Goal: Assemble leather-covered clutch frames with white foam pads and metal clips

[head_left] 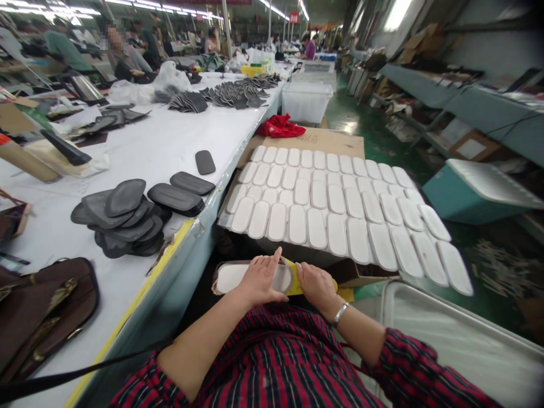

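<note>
Dozens of white pads (317,228) look done, laid out in rows, but one white piece (229,279) isn't there yet, sitting by your lap under your left hand (260,279), fingers flat, thumb out, with your right hand (318,285)'s fingers curled over a yellow strip (294,279).

At nine o'clock, the dark pieces (123,218) are showing a matt, smooth face, lying on a white counter (170,136) with a soft sheen. At two o'clock, the pale pads (317,226) are looking smooth and matt. The bracelet (340,313) is gleaming like polished metal; the plaid shirt (293,362) is creasing as soft cloth. At twelve, the translucent bin (306,102) is looking like plastic.
</note>
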A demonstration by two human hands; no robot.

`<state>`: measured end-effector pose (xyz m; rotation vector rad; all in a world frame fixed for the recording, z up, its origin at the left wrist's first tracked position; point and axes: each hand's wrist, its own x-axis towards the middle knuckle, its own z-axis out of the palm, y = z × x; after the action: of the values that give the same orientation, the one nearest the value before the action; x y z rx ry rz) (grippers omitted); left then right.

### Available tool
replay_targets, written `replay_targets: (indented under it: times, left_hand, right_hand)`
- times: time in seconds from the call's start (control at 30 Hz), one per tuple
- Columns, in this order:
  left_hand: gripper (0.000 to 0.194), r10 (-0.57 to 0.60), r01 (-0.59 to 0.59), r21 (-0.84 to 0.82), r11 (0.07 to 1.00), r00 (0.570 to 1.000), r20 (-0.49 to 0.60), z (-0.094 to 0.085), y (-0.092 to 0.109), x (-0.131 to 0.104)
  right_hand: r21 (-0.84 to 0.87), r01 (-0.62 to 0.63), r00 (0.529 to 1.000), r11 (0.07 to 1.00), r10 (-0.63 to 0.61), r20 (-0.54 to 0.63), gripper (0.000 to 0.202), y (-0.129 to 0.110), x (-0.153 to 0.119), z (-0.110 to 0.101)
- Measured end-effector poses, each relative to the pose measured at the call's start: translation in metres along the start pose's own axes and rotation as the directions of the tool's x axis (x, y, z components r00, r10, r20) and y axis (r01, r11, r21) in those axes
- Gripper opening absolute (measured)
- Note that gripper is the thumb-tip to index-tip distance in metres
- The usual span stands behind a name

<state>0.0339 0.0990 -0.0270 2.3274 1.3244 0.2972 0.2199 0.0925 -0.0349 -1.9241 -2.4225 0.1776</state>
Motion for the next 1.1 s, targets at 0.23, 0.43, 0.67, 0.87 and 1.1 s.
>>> replay_targets:
  times: [0.23, 0.43, 0.67, 0.87, 1.1]
  left_hand:
    - [0.123, -0.085, 0.090, -0.056, 0.994, 0.993, 0.087, -0.012, 0.005, 0.002]
    - [0.114, -0.153, 0.155, -0.024, 0.988, 0.984, 0.090, -0.019, -0.004, -0.018]
    - [0.106, -0.152, 0.117, 0.210, 0.971, 0.975, 0.161, -0.010, -0.009, -0.025]
    - [0.101, -0.132, 0.112, 0.170, 0.979, 0.985, 0.111, -0.010, -0.006, -0.024]
    - [0.103, -0.103, 0.090, 0.073, 0.993, 0.976, 0.190, -0.027, -0.014, -0.028]
  right_hand:
    - [0.024, 0.031, 0.997, 0.999, -0.029, -0.071, 0.044, 0.002, 0.019, -0.027]
    - [0.075, -0.182, 0.983, 0.980, 0.183, -0.009, 0.048, 0.026, -0.007, -0.021]
    - [0.117, -0.216, 0.973, 0.969, 0.205, 0.105, 0.049, 0.006, -0.019, -0.003]
    - [0.183, -0.230, 0.970, 0.956, 0.209, 0.127, 0.048, -0.008, -0.019, -0.009]
    - [0.565, -0.254, 0.966, 0.785, 0.228, 0.118, 0.044, -0.012, -0.025, 0.003]
